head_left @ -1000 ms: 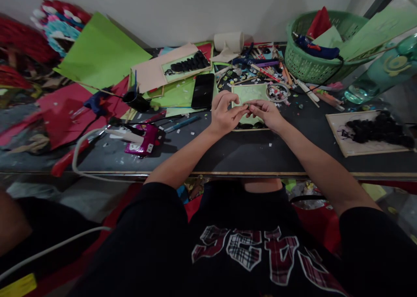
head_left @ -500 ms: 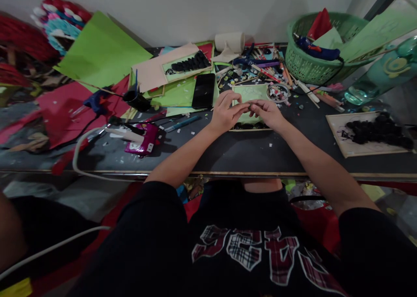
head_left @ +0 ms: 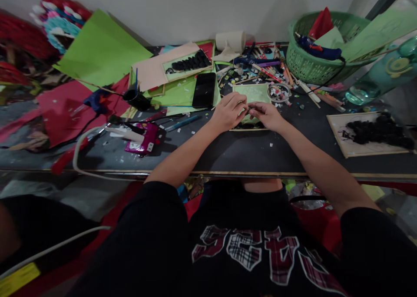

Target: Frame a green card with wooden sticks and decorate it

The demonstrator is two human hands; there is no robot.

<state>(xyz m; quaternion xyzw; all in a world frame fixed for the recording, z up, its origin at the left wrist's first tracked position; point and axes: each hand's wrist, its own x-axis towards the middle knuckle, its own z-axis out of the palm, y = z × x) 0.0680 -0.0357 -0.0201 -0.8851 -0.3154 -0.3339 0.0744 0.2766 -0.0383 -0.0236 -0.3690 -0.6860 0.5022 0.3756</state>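
My left hand (head_left: 230,111) and my right hand (head_left: 265,115) meet over a small light-green framed panel (head_left: 252,90) on the dark table. Fingers of both hands are pinched together around something small and dark at their tips, too small to name. Dark tufts (head_left: 249,126) lie along the panel's near edge, partly covered by my hands. Just right of the panel stands a round dish (head_left: 279,93) of small paper bits. A black phone (head_left: 203,90) lies to the left of my left hand.
A framed panel with black tufts (head_left: 374,132) lies at the right, near a water bottle (head_left: 379,77) and a green basket (head_left: 302,56). Another tufted panel (head_left: 188,64) is at the back. At left are a black cup (head_left: 138,100), a purple power strip (head_left: 143,140) and cords.
My left hand has rolled over, its fingers curling further down toward the panel. My right hand has shifted slightly lower. Both stay together over the panel.
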